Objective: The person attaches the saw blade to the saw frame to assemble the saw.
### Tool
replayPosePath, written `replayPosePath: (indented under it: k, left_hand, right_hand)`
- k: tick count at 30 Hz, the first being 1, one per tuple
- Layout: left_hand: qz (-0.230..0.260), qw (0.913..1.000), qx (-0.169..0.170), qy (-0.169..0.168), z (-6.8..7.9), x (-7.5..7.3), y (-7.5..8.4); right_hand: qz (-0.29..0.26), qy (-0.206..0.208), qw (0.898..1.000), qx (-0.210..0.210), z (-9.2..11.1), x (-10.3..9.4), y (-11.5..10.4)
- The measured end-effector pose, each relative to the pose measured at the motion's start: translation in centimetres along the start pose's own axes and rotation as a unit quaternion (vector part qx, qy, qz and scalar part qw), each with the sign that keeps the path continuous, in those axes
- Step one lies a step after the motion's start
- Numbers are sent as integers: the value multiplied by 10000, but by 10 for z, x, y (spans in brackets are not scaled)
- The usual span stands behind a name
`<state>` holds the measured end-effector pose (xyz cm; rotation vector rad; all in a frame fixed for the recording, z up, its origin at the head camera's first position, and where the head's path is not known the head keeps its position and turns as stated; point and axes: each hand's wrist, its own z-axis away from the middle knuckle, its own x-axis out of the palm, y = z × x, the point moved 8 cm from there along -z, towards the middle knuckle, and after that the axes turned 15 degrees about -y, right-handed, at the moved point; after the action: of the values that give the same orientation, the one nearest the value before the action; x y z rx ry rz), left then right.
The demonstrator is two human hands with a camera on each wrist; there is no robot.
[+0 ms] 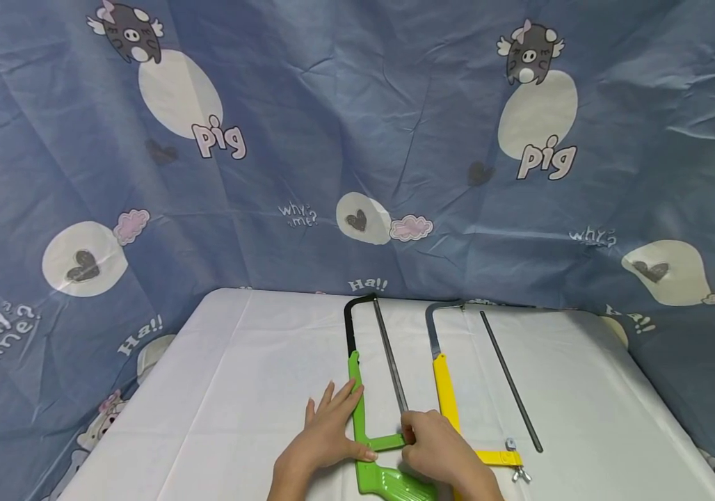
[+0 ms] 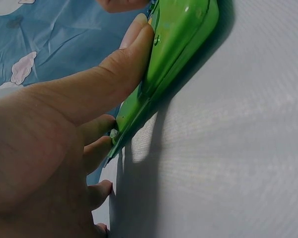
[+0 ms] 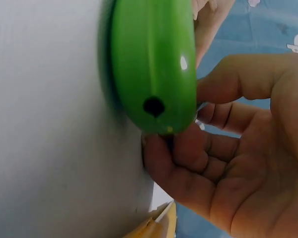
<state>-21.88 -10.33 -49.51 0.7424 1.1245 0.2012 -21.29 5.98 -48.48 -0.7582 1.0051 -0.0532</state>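
I'd judge the step as seating the near end of the thin grey metal blade (image 1: 390, 353) on the short green arm (image 1: 385, 442) of the green-handled, black-tipped hacksaw frame (image 1: 360, 426), which lies on the white-covered tabletop (image 1: 257, 390). My left hand (image 1: 326, 431) steadies the frame, fingers spread and fairly straight; my right hand's (image 1: 435, 442) fingers curl closed round the blade's end, best kept untwisted.

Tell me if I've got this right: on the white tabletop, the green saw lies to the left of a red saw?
Not quite: the second saw is yellow, not red, as the head view shows. The green saw does lie to its left on the white tabletop.
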Motion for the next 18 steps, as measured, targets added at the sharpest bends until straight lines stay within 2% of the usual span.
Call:
replayPosePath:
  k: [18]
  left_hand:
    - [-24,10000,-73,-38,-1,2,-4]
  right_hand:
    - [-383,-13,9990,-246,0,-1,3]
